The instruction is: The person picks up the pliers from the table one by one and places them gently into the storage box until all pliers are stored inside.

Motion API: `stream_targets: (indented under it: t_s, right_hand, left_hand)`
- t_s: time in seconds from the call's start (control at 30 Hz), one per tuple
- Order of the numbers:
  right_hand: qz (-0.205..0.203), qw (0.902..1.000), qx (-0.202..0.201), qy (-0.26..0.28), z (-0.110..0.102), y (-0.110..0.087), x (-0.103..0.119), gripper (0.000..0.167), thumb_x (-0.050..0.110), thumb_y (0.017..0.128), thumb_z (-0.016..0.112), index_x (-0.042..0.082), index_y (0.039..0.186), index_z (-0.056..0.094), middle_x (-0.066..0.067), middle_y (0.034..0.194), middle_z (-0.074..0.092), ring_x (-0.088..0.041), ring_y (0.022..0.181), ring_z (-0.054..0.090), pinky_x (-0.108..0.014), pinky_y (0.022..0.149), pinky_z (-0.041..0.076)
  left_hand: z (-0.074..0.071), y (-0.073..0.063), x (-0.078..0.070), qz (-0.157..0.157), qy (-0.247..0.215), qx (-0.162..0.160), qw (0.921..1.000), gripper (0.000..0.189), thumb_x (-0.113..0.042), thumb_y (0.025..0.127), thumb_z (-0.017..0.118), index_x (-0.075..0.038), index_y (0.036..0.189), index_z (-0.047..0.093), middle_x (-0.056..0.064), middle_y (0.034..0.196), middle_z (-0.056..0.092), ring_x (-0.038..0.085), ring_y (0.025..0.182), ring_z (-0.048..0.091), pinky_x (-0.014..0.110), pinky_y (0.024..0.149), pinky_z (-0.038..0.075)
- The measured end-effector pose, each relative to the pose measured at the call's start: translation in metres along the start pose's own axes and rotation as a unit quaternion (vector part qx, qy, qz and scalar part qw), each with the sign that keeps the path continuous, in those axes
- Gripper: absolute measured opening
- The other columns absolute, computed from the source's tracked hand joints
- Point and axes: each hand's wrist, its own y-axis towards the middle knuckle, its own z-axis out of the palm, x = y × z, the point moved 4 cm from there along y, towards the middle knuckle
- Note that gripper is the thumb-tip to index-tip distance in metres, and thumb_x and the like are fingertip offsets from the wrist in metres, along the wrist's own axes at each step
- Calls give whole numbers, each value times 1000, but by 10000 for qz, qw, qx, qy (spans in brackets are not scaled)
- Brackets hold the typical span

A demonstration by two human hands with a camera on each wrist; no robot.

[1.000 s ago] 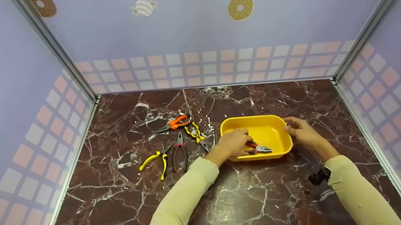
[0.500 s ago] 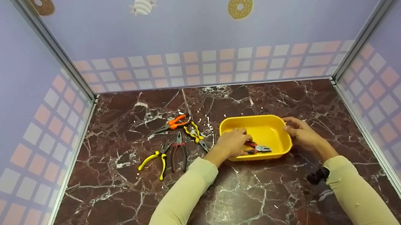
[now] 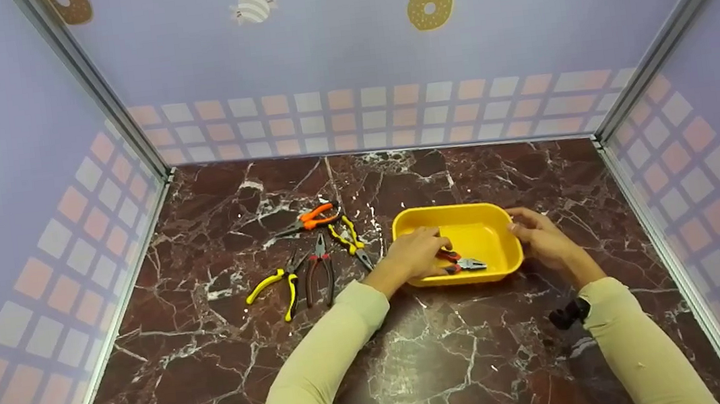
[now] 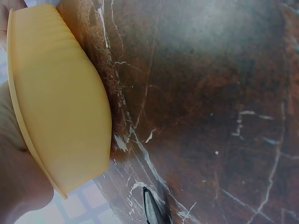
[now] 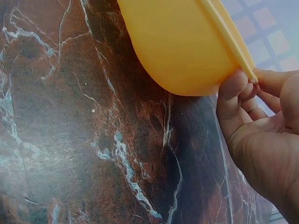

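Note:
My left hand [image 3: 415, 253] reaches over the near left side of a yellow plastic bin [image 3: 476, 212]. It holds pliers [image 3: 470, 264] with red and black handles low inside the bin; their metal nose points right, and part of the handles is hidden by the hand. In the left wrist view the bin's outer wall [image 4: 60, 102] hides the fingers. At the bin's right end, my right hand [image 3: 544, 238] pinches the rim between thumb and fingers, which the right wrist view shows close up, with the hand [image 5: 266, 126] beside the yellow wall.
Left of the bin lie yellow-and-black pliers [image 3: 290, 274], dark red-handled pliers [image 3: 320, 258], orange-handled pliers [image 3: 319, 218] and another yellow-and-black pair [image 3: 357, 246]. The dark marble-patterned surface [image 3: 419, 364] is bounded by lilac walls [image 3: 341, 35] at the back and sides.
The whole head view has shifted slightly. Both hands, the bin and the pliers keep their places relative to each other.

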Motion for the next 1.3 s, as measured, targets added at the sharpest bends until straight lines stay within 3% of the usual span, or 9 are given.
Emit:
stream_targets:
  t_s: [0.2,0.37,0.67,0.87,1.07,1.3]
  right_hand:
    - [61,9998,-142,-100,-4,-3,1,47,15,113,51,1,157,40,-22,125,54,-25,99,63,-37,77,62]
    - [75,9999,-112,-34,3,4,0,47,15,112,53,0,156,41,-19,122,54,-24,100,64,-38,78,62]
    - [72,9997,-178,-132,1,1,0,44,10,112,49,0,155,43,-23,127,52,-26,100,64,-37,77,62]
    - [11,9998,-160,-72,0,0,0,44,12,112,51,0,154,44,-17,115,53,-22,93,64,-36,75,62]
    - [12,9999,-123,92,2,0,-1,46,11,112,52,0,156,42,-22,125,55,-26,101,67,-40,77,64]
    - [37,9999,-144,68,1,1,-1,44,11,112,50,1,155,43,-22,124,54,-26,101,66,-40,77,64]
  left_hand:
    - [-2,3,0,218,-413,-284,9985,54,-58,92,77,-27,136,70,-2,129,62,22,117,60,38,97,53]
    - [-5,-3,6,274,-688,-504,9960,51,-55,95,76,-23,134,72,-3,131,63,21,117,60,37,100,52]
    - [-25,-14,11,504,-879,-760,9919,48,-46,98,74,-18,137,70,2,134,63,24,126,57,39,107,50]
    - [-48,-29,31,362,-1173,-670,9902,55,-48,97,74,-17,142,66,4,140,60,26,131,54,45,112,47]
    - [-71,-46,55,286,-1166,-762,9898,58,-52,97,73,-20,145,64,2,137,59,23,123,55,42,105,51]
    - [-84,-67,76,275,-1005,-746,9918,62,-51,96,75,-19,148,61,3,137,58,24,117,55,42,96,53]
